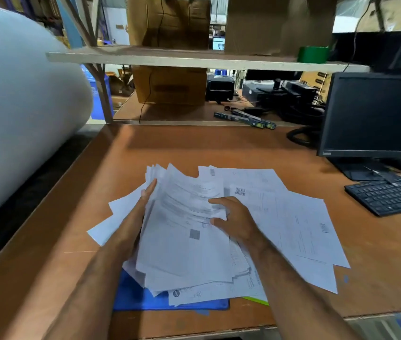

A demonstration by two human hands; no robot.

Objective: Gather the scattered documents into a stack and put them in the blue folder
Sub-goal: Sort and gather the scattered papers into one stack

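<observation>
1. Documents (pixel 184 241): I see a loose pile on the table (pixel 194 148), sheets fanned rightward.
2. Blue folder (pixel 140 298): beneath the pile's near edge.
3. Left hand (pixel 143 209): straight fingers against the pile's left side.
4. Right hand (pixel 233 222): fingers curled on the top sheets, seemingly pinching them.

Open desk (pixel 206 148) ahead, monitor (pixel 376 114), keyboard (pixel 391 195) right, perhaps foam roll (pixel 22 106) left

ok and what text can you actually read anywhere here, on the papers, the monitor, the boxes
No text here reads clearly enough to quote.
documents: printed lines, QR codes and barcodes, all too small and blurred.
monitor: small logo at the bezel's lower left corner, too blurred to read.
cardboard boxes: dark printed patches, blurred.
long dark boxes on the rear desk: print too small.
keyboard: key legends too small.
</observation>
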